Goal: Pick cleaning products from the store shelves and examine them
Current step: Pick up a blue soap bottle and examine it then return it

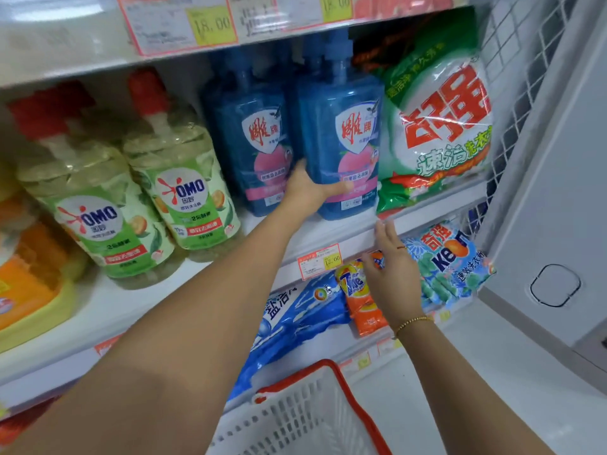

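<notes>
My left hand (pixel 307 188) grips the lower part of a blue pump bottle (pixel 341 126) with a pink and white label, which stands upright on the middle shelf (pixel 331 234). A second identical blue bottle (pixel 249 133) stands just to its left. My right hand (pixel 392 274) hovers open in front of the shelf edge, fingers spread, over an orange Tide packet (pixel 361 300) on the lower shelf; it holds nothing.
Two green OMO bottles (pixel 184 188) stand left of the blue ones. A green and white detergent bag (pixel 437 126) leans at the right. Blue bags (pixel 295 323) and a Keon bag (pixel 456 261) lie below. A white basket with a red rim (pixel 348 382) sits underneath.
</notes>
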`<state>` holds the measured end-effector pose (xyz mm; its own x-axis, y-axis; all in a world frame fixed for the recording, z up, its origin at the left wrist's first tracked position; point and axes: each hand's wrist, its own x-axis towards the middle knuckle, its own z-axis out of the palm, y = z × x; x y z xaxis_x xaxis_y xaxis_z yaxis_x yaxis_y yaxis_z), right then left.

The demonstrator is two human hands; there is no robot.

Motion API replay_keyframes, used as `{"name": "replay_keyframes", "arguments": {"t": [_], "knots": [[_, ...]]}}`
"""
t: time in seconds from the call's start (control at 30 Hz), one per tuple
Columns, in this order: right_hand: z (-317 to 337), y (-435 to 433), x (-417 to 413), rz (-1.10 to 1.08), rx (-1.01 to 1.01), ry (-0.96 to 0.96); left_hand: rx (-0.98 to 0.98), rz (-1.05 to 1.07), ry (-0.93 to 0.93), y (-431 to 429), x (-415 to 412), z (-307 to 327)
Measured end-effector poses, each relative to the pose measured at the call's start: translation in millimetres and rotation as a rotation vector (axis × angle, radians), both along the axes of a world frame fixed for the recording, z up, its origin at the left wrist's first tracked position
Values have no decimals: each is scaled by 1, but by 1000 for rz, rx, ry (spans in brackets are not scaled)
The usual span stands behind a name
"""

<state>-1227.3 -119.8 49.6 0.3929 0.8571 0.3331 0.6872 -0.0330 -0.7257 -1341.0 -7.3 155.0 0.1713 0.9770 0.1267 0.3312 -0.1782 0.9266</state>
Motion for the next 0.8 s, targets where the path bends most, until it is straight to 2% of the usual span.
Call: {"name": "replay_keyframes", "arguments": {"t": [0.23, 0.47, 0.8], "knots": [[5, -3, 3, 24, -28, 56, 78, 28, -27, -1, 0, -2], [13, -8, 15, 88, -47, 78, 166, 42, 63, -3, -22, 7], [21, -7, 17, 117, -61, 254, 121, -53, 137, -3, -34, 27]]}}
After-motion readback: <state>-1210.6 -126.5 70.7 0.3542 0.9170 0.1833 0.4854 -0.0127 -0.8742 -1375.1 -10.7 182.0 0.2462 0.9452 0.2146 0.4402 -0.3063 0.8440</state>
